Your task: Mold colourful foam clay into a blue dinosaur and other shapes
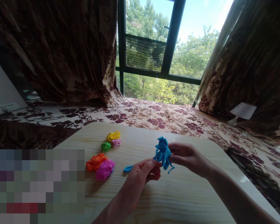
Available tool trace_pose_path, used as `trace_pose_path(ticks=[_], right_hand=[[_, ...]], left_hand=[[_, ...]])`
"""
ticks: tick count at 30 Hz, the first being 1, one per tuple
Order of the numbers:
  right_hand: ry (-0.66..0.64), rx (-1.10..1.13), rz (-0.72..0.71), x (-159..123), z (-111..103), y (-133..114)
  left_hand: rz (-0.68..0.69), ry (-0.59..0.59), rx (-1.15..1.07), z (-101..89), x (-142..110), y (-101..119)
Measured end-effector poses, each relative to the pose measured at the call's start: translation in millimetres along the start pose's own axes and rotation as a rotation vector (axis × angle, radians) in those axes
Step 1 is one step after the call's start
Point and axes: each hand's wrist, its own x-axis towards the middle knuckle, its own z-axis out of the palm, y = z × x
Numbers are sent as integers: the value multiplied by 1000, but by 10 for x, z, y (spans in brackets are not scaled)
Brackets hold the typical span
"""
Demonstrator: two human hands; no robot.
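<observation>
A person's two bare hands work a knobbly blue bundle (162, 152) above a pale wood-grain tabletop (177, 199), the left hand (147, 171) pinching its lower left side between thumb and fingers, the right hand (186, 155) gripping its right side the same way. A thin blue strand (171, 169) dangles below; what the bundle is made of cannot be told. The handling looks best done with a light two-sided pinch, one hand steadying the body while the other shapes or teases the loose ends, since a hard squeeze could flatten the knobs and a sharp tug could snag the strand. A blue loop (128, 169) lies just beside the left hand, where a sweeping wrist might nudge it. Farther left, an orange clump (93, 162) and a magenta clump (105, 170) sit together, with yellow (113, 135), green (105, 147) and pale pink clumps (116, 143) grouped beyond. Bare tabletop between the forearms and right of the right hand offers the freest room; the rounded far edge meets floral cloth (154, 115), and a pixelated block hides the near left corner.
</observation>
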Motion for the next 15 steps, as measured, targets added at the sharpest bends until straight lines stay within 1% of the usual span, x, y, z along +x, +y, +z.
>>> trace_pose_path(ticks=[3,9,15], right_hand=[[-7,4,5,1,16,11],[42,17,5,-11,41,24],[40,18,-2,-19,55,47]], left_hand=[[11,-9,-18,2,6,1],[9,105,24,78,8,40],[39,115,133,65,-4,49]])
